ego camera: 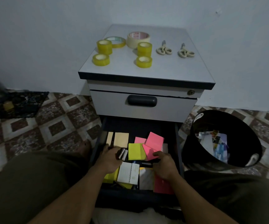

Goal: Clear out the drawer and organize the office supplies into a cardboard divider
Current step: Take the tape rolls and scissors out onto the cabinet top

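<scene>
Drawer [177,143], pulled open, sits at the lower middle of the frame with both my hands in it. At its left, a beige pad [121,139] lies at the back. My left hand [110,159] curls round a dark tool [112,140] whose thin end lies across that pad, and silver pieces [123,153] sit at my fingertips. A white pad [128,173] is just below. Next come a yellow pad [135,151] and overlapping pink pads [154,140]. My right hand [164,166] rests its thumb on the nearest pink one, fingers bent; whether they pinch it I cannot tell.

On the cabinet top [171,68], upper middle, stand yellow tape rolls [104,46] and masking tape [138,39] with red print too small to read, then two scissors [164,49]. A black bin [190,143] of scraps fills the lower right.
</scene>
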Demonstrator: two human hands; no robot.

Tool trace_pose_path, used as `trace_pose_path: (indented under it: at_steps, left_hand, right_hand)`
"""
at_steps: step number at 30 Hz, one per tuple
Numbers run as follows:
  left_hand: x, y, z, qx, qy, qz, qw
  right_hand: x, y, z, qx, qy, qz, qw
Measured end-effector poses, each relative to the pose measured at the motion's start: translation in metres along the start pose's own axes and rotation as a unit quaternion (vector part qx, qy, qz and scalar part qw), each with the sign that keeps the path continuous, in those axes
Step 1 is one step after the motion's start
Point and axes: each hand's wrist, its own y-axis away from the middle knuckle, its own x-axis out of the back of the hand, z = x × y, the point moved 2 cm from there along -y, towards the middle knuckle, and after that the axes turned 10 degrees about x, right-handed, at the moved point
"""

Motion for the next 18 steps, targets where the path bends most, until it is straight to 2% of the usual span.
trace_pose_path:
  at_steps: [7, 11, 18]
  left_hand:
    - [-0.006, -0.002, -0.003, 0.014, -0.043, 0.043, 0.998]
    - [-0.002, -0.007, -0.004, -0.014, -0.039, 0.033, 0.999]
    - [0.006, -0.008, -0.002, -0.009, -0.053, 0.017, 0.998]
  right_hand:
    - [0.008, 0.0, -0.005, 0.0, 0.028, -0.018, 0.999]
    - [0.01, -0.003, -0.004, -0.006, 0.041, -0.046, 0.998]
    - [0.013, -0.005, -0.008, -0.007, 0.046, -0.08, 0.996]
